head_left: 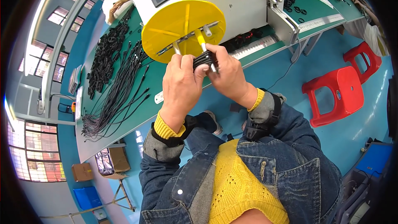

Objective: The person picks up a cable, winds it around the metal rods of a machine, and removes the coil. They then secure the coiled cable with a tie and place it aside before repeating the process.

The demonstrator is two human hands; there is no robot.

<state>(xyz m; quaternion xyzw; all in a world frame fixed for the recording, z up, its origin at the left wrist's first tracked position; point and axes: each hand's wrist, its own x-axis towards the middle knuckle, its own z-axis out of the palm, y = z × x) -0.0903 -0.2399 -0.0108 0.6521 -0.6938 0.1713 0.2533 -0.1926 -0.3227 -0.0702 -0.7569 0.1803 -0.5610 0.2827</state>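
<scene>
one black coil of cable (202, 61) sits between the left grip (181, 82) and the right grip (230, 75), one yellow disc (172, 20) just beyond them, two red stools (349, 93) well off to their right. it looks bunched in tight loops; both grips are closed on it, held out forward and curled in from either side.

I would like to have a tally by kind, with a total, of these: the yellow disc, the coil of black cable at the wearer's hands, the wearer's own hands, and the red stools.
Yellow disc: 1
Coil of black cable: 1
Wearer's hands, left hand and right hand: 2
Red stools: 2
Total: 6
</scene>
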